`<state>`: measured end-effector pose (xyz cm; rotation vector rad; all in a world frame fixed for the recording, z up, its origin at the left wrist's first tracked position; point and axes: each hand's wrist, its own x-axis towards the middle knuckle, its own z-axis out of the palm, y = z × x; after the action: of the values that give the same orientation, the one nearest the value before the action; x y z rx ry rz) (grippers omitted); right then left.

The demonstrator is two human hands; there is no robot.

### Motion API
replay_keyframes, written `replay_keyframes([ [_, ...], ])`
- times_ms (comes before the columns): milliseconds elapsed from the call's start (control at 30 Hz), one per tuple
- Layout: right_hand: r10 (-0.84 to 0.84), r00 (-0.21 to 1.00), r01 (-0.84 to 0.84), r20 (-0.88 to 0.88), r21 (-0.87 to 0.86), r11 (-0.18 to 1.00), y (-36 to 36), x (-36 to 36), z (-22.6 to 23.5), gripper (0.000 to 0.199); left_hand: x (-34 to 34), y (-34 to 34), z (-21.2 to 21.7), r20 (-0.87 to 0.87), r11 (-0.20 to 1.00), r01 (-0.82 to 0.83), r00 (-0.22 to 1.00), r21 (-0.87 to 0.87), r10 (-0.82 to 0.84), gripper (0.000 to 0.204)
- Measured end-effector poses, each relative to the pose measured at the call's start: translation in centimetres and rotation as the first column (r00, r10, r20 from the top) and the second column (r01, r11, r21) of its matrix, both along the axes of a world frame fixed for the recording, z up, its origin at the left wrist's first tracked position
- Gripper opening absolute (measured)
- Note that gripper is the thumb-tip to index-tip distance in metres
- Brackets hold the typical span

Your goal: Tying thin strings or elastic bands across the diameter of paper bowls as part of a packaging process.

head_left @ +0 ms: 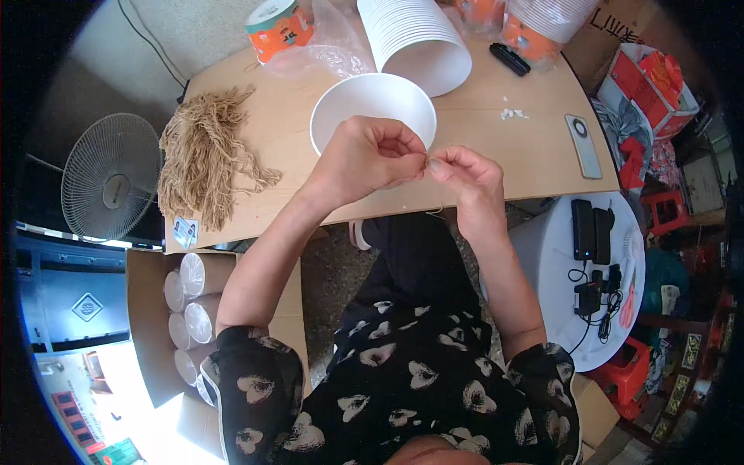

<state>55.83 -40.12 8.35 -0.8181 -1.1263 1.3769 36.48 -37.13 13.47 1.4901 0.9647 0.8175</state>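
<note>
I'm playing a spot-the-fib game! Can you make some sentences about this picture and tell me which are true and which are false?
1. The tan strings lie left of the white bowl. True.
2. The phone is on the floor. False: the phone lies on the wooden table.
3. The fan is on the person's left. True.
4. The hands are far apart. False: the left hand and right hand come together at the fingertips.
</note>
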Motion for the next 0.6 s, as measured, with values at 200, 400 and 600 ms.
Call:
replay_keyframes([
  [200,0.045,0.993,-0.059,-0.105,-0.139,0.988,0.46,0.32,-0.17,0.018,-0.01,-0.32,-0.23,0.019,0.998,-0.01,1.0,0.068,0.009,0.014],
  [400,0.038,0.993,-0.051,-0.116,-0.114,0.992,0.34,0.21,-0.38,0.016,-0.3,-0.36,-0.66,-0.003,0.996,0.003,1.0,0.093,-0.003,0.016],
  [600,-0.027,1.0,0.027,-0.004,-0.018,0.999,-0.45,0.2,0.41,0.016,-0.37,-0.54,-0.39,-0.014,0.996,0.029,1.0,0.082,-0.028,0.013],
])
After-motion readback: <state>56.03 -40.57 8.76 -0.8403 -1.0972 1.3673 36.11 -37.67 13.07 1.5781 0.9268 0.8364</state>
